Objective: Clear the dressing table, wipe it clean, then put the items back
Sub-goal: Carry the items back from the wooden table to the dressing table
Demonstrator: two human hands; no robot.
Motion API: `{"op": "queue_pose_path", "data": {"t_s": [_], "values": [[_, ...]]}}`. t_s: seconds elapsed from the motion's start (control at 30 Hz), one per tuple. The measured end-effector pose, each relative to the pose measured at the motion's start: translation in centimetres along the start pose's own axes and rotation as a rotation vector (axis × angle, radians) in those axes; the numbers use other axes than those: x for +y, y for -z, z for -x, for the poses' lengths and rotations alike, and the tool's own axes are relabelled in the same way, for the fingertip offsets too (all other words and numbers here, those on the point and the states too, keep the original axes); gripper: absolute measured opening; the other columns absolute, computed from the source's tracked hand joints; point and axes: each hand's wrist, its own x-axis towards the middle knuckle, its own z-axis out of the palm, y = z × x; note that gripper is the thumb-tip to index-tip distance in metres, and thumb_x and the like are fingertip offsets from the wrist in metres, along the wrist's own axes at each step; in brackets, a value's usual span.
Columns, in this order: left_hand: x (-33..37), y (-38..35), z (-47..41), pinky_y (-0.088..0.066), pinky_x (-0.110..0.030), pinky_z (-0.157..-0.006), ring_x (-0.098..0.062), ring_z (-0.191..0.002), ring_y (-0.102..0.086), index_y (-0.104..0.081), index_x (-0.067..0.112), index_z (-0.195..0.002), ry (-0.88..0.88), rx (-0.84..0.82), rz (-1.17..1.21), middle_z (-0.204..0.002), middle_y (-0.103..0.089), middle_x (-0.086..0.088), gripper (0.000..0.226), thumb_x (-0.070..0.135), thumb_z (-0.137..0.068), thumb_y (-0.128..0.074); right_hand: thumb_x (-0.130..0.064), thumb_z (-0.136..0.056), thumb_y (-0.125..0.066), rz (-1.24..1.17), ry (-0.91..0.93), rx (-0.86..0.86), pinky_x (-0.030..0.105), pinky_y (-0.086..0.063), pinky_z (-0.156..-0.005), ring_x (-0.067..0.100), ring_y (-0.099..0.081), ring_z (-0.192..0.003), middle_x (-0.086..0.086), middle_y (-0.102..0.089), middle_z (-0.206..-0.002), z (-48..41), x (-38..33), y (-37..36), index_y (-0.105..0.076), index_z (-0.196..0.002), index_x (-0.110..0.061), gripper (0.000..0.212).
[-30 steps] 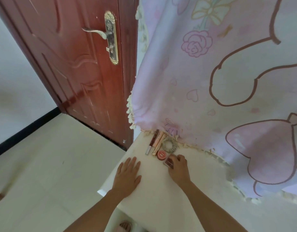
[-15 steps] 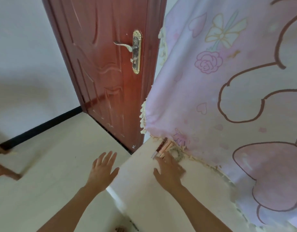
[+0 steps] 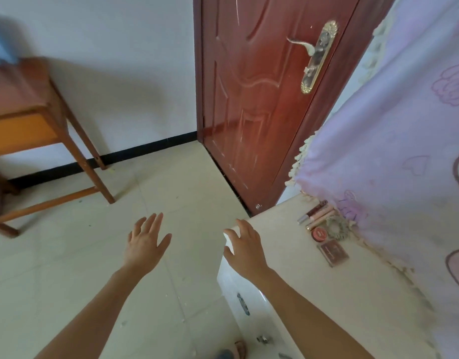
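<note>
The cream dressing table (image 3: 295,257) fills the lower right. Near its far corner lie two or three slim makeup tubes (image 3: 317,213), a round red compact (image 3: 319,233), a beige scrunchie (image 3: 338,227) and a flat brown palette (image 3: 333,253). My right hand (image 3: 245,246) hovers over the table's left corner, fingers spread, holding nothing, well left of the items. My left hand (image 3: 145,242) is out over the floor, open and empty.
A pink cartoon-print cloth (image 3: 394,141) hangs over the table's back right. A dark red door (image 3: 262,104) stands behind the table. A wooden side table (image 3: 29,120) stands at the left wall. The table front shows drawer handles (image 3: 242,304). A slipper (image 3: 238,349) peeks in below.
The view has swung left. My right hand let go of the palette and pulled back to the table corner. My left hand left the tabletop and moved out over the floor.
</note>
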Motion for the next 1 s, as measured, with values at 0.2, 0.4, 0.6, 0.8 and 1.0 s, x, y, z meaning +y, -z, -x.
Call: {"op": "queue_pose_path", "data": {"t_s": [0.2, 0.4, 0.6, 0.8, 1.0], "values": [[-7.1, 2.7, 4.0, -0.016, -0.041, -0.113, -0.024, -0.141, -0.009, -0.016, 0.017, -0.145, 0.024, 0.095, 0.067, -0.153, -0.02, -0.002, 0.059, 0.039, -0.095, -0.037, -0.014, -0.086, -0.049, 0.04, 0.061, -0.019, 0.038, -0.021, -0.106, 0.03, -0.022, -0.135, 0.019, -0.029, -0.143, -0.2, -8.7, -0.3, -0.05, -0.123, -0.006, 0.038], [-20.6, 9.0, 11.4, -0.015, -0.042, -0.114, -0.023, -0.141, -0.008, -0.015, 0.018, -0.145, 0.127, 0.209, 0.07, -0.153, -0.019, -0.001, 0.06, 0.041, -0.094, -0.036, -0.014, -0.087, -0.05, 0.058, 0.224, -0.024, 0.042, -0.022, -0.107, 0.031, -0.021, -0.136, 0.02, -0.032, -0.141, 1.2, -23.3, -3.7, -0.051, -0.123, -0.005, 0.038], [-32.0, 17.1, 19.6, -0.021, -0.045, -0.111, -0.023, -0.14, -0.013, -0.026, 0.016, -0.142, 0.239, 0.406, 0.094, -0.151, -0.025, -0.002, 0.055, 0.038, -0.094, -0.041, -0.018, -0.091, -0.046, 0.085, 0.477, -0.022, 0.036, -0.016, -0.11, 0.025, -0.018, -0.136, 0.012, -0.027, -0.145, 1.2, -38.7, -4.5, -0.044, -0.13, -0.011, 0.04], [-38.2, 24.6, 23.6, -0.023, -0.042, -0.109, -0.023, -0.138, -0.016, -0.029, 0.015, -0.141, 0.304, 0.569, 0.086, -0.15, -0.028, -0.002, 0.053, 0.035, -0.094, -0.042, -0.023, -0.092, -0.047, 0.046, 0.616, 0.053, 0.035, -0.017, -0.11, 0.022, -0.02, -0.136, 0.007, -0.03, -0.145, -1.7, -49.6, -3.2, -0.045, -0.131, -0.016, 0.04], [-41.9, 31.7, 23.3, -0.019, -0.041, -0.112, -0.021, -0.14, -0.012, -0.027, 0.019, -0.141, 0.306, 0.675, -0.019, -0.151, -0.024, 0.001, 0.051, 0.039, -0.095, -0.037, -0.023, -0.092, -0.048, 0.061, 0.722, 0.142, 0.039, -0.021, -0.109, 0.023, -0.021, -0.136, 0.01, -0.03, -0.145, -6.9, -57.2, -0.7, -0.047, -0.129, -0.014, 0.039]]}}
